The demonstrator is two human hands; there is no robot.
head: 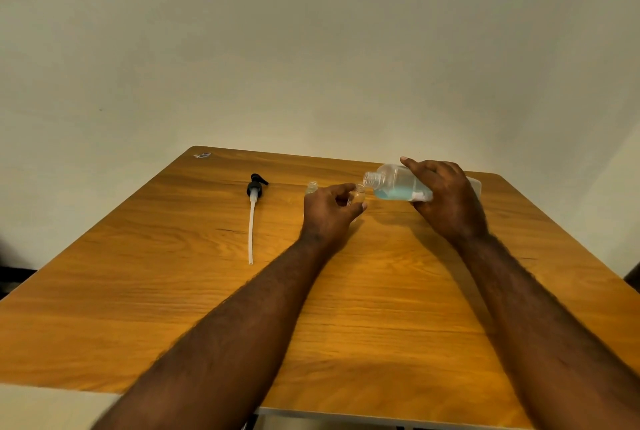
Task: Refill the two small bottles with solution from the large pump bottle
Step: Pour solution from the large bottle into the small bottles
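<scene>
My right hand (446, 201) grips the large clear bottle (394, 183), tipped on its side with its open neck pointing left. A little blue solution lies pooled along its lower wall. My left hand (330, 209) holds a small clear bottle (358, 194) upright on the table, its open mouth just below and left of the large bottle's neck. The second small clear bottle (311, 187) stands uncapped just behind my left hand. The black pump head with its long white tube (252, 211) lies flat on the table to the left.
The wooden table (173, 308) runs to a plain wall at the back. A small scrap or sticker (202, 155) sits at the far left corner. A pale surface (41, 407) shows at the bottom left, below the table's near edge.
</scene>
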